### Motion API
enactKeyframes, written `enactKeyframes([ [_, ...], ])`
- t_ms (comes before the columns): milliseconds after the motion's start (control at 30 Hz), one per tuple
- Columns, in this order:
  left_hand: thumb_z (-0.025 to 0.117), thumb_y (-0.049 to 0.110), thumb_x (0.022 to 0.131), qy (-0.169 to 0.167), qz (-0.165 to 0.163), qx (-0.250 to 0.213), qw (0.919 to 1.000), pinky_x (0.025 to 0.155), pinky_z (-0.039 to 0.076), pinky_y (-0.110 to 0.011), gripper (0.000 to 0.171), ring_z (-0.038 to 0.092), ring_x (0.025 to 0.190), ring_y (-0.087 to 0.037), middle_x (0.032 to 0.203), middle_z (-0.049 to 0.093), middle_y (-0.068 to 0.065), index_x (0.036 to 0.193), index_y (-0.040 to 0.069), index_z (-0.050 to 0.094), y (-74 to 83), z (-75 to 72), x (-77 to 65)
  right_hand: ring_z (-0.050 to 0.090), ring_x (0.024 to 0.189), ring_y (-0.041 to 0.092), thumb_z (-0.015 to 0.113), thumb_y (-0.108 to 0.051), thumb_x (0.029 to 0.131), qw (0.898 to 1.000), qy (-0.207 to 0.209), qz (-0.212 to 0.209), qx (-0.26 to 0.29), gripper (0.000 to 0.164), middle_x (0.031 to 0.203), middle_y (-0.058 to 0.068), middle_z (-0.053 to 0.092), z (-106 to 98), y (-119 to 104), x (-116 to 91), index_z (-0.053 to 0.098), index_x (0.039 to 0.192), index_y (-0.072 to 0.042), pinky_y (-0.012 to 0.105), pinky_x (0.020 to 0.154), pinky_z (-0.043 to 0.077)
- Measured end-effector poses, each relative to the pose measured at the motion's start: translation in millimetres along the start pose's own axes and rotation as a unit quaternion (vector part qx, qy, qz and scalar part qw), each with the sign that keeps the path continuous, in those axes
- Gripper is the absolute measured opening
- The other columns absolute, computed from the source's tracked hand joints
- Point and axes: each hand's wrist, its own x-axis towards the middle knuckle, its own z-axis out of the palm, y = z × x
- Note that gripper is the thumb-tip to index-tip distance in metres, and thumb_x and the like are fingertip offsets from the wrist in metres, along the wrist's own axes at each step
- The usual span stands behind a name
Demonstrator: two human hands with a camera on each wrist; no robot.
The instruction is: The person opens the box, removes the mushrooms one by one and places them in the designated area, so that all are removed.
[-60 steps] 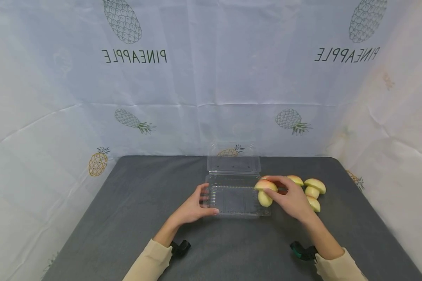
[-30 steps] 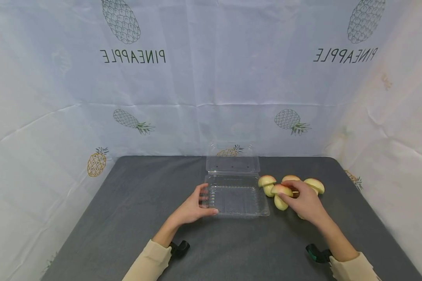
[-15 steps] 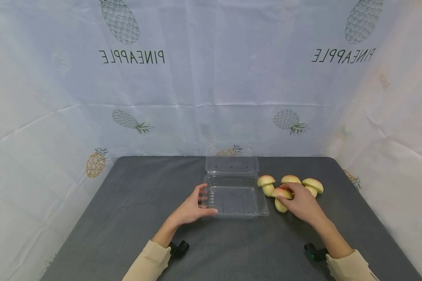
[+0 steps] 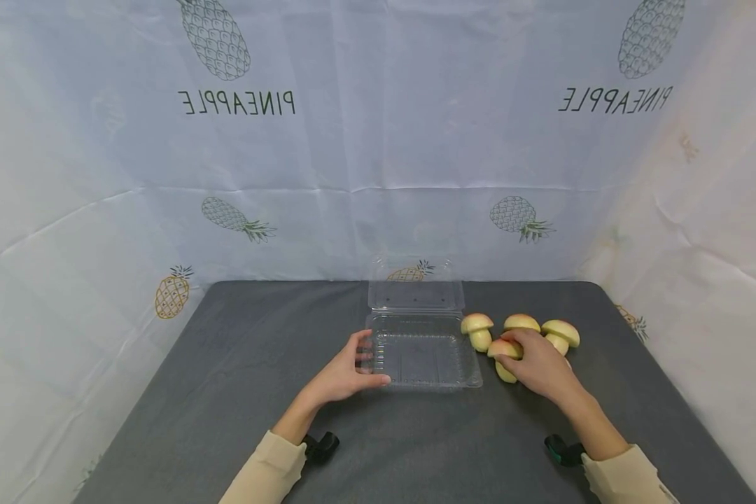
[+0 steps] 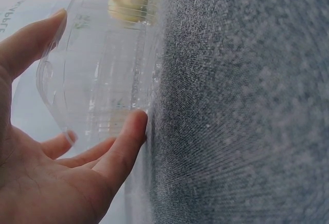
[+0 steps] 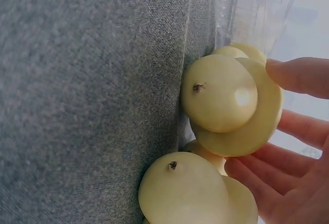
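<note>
An open clear plastic clamshell container [image 4: 416,350] lies at mid-table, its lid [image 4: 416,294] raised at the back. My left hand [image 4: 343,371] holds its left side, thumb on the front corner and fingers along the side wall; the left wrist view shows the thumb [image 5: 41,36] on the rim. My right hand [image 4: 537,364] grips the red-topped cap of a pale yellow mushroom-shaped piece [image 4: 505,350], just right of the container. In the right wrist view, the thumb presses this mushroom's [image 6: 218,93] cap from one side and fingers from the other. Another mushroom [image 6: 180,188] sits close to those fingers.
One mushroom [image 4: 477,325] stands against the container's right side. Two more mushrooms, one behind the right hand [image 4: 521,322] and one farther right [image 4: 562,332], stand on the dark grey table [image 4: 277,336]. A pineapple-print curtain [image 4: 378,140] closes the back and sides.
My right hand has moved right with its mushroom, away from the container's edge, uncovering the mushroom there. Over the last half second it shifts only slightly. The left hand stays in place.
</note>
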Motion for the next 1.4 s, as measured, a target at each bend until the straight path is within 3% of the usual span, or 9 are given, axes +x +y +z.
enactKeyframes([
  [300, 0.083, 0.035, 0.087, 0.0, -0.001, 0.007, 1.0, 0.104, 0.049, -0.053, 0.104, 0.043, 0.139, -0.04, 0.156, 0.032, -0.022, 0.161, 0.008, 0.016, 0.6, -1.5, 0.9, 0.063, 0.106, 0.042, 0.073, -0.016, 0.094, 1.0, 0.014, -0.003, 0.008, 0.037, 0.121, 0.024, 0.065, -2.8, -0.1, -0.5, 0.067, 0.123, 0.006, 0.056, 0.081, 0.053],
  [700, 0.081, 0.037, 0.089, -0.013, -0.006, 0.025, 0.9996, 0.104, 0.049, -0.053, 0.104, 0.043, 0.14, -0.04, 0.159, 0.03, -0.022, 0.162, 0.008, 0.013, 1.8, -6.0, 1.4, 0.061, 0.112, 0.042, 0.067, -0.029, 0.101, 0.998, 0.053, -0.017, 0.038, 0.04, 0.127, 0.021, 0.064, -5.8, -9.9, -9.3, 0.066, 0.127, 0.002, 0.06, 0.085, 0.051],
  [1000, 0.08, 0.041, 0.089, -0.009, -0.016, 0.046, 0.9988, 0.102, 0.05, -0.053, 0.105, 0.047, 0.136, -0.039, 0.159, 0.031, -0.022, 0.163, 0.009, 0.013, 1.1, -7.2, -1.9, 0.059, 0.116, 0.042, 0.068, -0.026, 0.1, 0.998, 0.054, -0.022, 0.039, 0.037, 0.128, 0.02, 0.063, -4.2, -15.2, -17.1, 0.067, 0.127, 0.0, 0.061, 0.088, 0.051],
  [1400, 0.077, 0.046, 0.091, 0.008, -0.02, 0.066, 0.9976, 0.102, 0.05, -0.053, 0.102, 0.045, 0.138, -0.039, 0.16, 0.03, -0.02, 0.164, 0.011, 0.014, 4.0, -9.8, -9.9, 0.063, 0.108, 0.036, 0.075, -0.017, 0.095, 0.993, 0.093, -0.063, 0.019, 0.029, 0.118, 0.013, 0.068, -1.4, -14.7, -24.2, 0.071, 0.12, -0.003, 0.056, 0.083, 0.053],
])
